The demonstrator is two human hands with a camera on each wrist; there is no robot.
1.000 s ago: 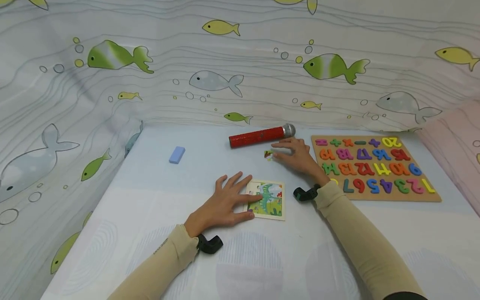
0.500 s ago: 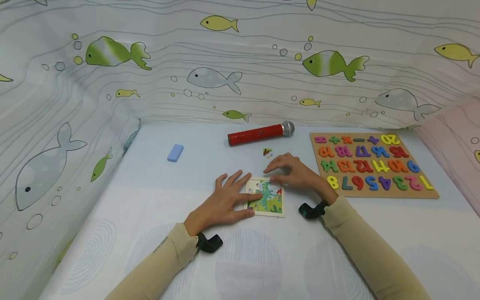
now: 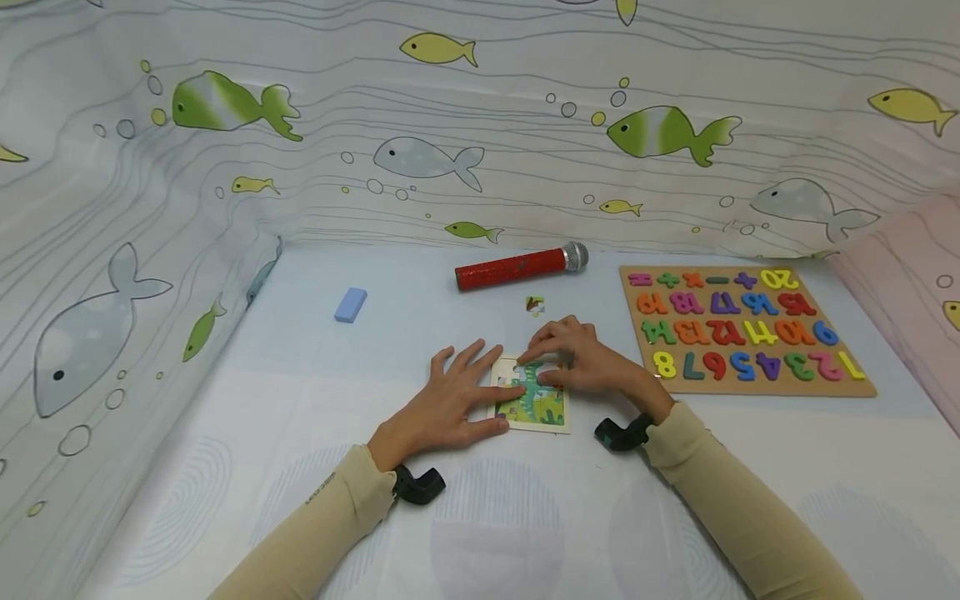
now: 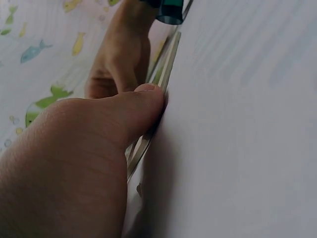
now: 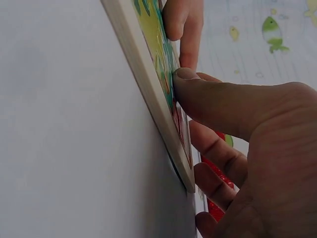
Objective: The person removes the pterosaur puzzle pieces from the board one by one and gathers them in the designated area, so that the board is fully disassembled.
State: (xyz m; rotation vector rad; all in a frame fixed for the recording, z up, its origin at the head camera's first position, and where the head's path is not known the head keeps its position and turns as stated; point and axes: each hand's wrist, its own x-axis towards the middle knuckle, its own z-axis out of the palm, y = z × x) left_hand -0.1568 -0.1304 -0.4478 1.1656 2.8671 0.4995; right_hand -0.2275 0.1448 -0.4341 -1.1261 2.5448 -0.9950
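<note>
A small square jigsaw puzzle point(image 3: 553, 417) with a green dinosaur picture in a pale wooden frame lies flat on the table. My left hand point(image 3: 442, 408) rests on its left side with fingers spread; in the left wrist view the thumb point(image 4: 143, 101) lies at the frame's edge. My right hand point(image 3: 588, 362) is over the puzzle's upper part. Its thumb point(image 5: 198, 89) touches the picture, while the other fingers lie loosely bent near the far edge. No piece shows between them. A loose puzzle piece point(image 3: 535, 306) lies beyond the frame.
A red microphone point(image 3: 513, 269) lies behind the loose piece. The wooden number board point(image 3: 750, 387) is to the right, with coloured numerals. A blue block point(image 3: 350, 305) sits at the back left. Fish-printed cloth point(image 3: 540, 183) rises behind the table.
My right hand has left the loose piece on the table, drawn back towards me and come down onto the puzzle's upper part. The left hand has stayed in place.
</note>
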